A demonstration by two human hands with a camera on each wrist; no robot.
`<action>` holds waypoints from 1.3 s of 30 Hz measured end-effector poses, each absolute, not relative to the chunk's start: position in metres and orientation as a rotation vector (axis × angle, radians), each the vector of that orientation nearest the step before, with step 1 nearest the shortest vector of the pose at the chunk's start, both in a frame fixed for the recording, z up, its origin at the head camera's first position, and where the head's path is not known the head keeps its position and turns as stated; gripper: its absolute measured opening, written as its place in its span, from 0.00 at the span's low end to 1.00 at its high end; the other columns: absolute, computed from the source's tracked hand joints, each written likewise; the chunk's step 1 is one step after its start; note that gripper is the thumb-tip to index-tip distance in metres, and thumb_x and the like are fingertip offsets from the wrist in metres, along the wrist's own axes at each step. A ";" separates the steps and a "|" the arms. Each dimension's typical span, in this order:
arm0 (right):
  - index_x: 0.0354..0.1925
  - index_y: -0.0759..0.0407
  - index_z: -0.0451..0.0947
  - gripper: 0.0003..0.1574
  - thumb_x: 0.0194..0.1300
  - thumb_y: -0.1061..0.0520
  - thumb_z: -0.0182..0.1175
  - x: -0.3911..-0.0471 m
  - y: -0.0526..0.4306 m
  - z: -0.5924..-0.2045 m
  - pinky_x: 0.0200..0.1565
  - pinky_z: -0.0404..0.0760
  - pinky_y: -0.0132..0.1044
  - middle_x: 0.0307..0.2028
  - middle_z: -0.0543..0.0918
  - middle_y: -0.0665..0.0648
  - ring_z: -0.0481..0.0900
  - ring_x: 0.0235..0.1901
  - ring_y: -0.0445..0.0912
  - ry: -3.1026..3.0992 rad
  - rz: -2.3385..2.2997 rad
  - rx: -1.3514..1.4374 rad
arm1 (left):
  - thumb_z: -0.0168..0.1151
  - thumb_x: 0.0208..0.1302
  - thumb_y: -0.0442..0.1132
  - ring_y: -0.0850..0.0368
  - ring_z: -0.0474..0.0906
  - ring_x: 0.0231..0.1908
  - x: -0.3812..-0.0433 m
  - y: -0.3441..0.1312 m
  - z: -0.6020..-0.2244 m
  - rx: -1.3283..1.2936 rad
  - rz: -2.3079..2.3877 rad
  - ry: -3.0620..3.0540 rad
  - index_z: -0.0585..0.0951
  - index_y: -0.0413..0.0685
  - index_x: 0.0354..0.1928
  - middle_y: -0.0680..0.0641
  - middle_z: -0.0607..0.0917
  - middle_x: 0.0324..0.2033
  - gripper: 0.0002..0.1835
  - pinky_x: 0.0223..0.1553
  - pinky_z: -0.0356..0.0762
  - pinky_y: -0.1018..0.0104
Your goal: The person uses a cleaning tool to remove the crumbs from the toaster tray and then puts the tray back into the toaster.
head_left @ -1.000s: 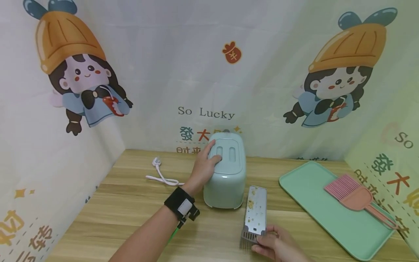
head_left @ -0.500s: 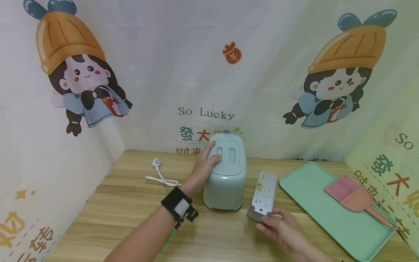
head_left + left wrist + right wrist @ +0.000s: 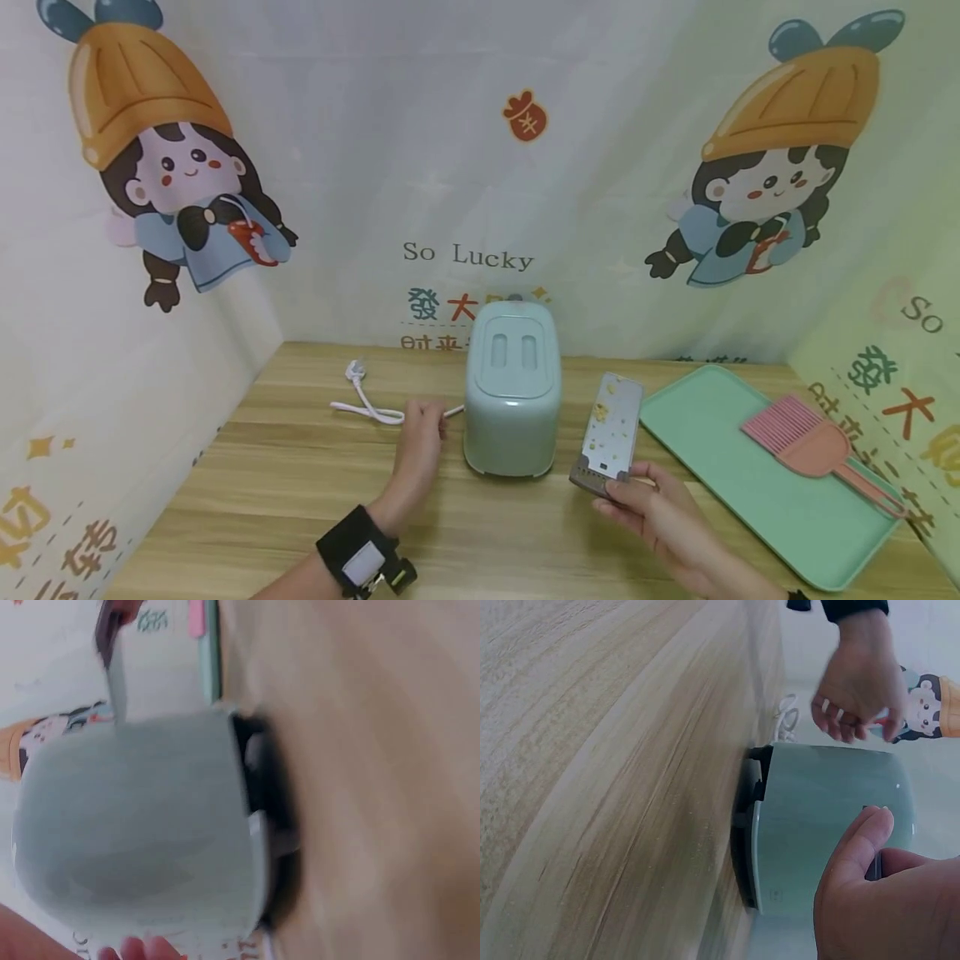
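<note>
A pale green toaster point(image 3: 512, 437) stands upright on the table, its lid with two slots on top. To its left hovers my left hand point(image 3: 422, 442), apart from it, fingers loosely bent around nothing. In the right wrist view that left hand point(image 3: 861, 690) hangs beside the toaster's wall. My right hand point(image 3: 654, 504) pinches the grey end of a narrow metal crumb tray point(image 3: 617, 433), thumb on top. Yellow crumbs point(image 3: 601, 412) are scattered over the tray's surface. The crumb tray is held tilted, right of the toaster. My right thumb point(image 3: 859, 840) hides most of the tray in the right wrist view.
A green serving tray point(image 3: 735, 467) lies at the right, bearing a pink brush point(image 3: 806, 437) with a handle. The toaster's white cord and plug point(image 3: 360, 392) lie on the wooden table point(image 3: 285, 467) to the left. A printed cloth point(image 3: 480, 183) hangs behind.
My left hand has let go of the toaster's top and moved left and toward me. The right hand has lifted the crumb tray a little farther forward and to the right.
</note>
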State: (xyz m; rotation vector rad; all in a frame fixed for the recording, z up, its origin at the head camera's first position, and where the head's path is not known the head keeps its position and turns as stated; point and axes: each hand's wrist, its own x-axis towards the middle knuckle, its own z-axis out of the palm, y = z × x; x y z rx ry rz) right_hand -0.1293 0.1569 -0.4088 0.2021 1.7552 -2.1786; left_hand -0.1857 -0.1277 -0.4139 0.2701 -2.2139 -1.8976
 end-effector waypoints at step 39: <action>0.57 0.71 0.52 0.28 0.67 0.64 0.56 -0.123 0.145 -0.412 0.43 0.80 0.34 0.43 0.79 0.65 0.81 0.39 0.50 1.780 -2.151 0.145 | 0.52 0.71 0.47 0.59 0.74 0.23 -0.153 -0.030 -0.431 -0.448 -2.416 -2.540 0.71 0.46 0.40 0.50 0.78 0.26 0.11 0.25 0.73 0.69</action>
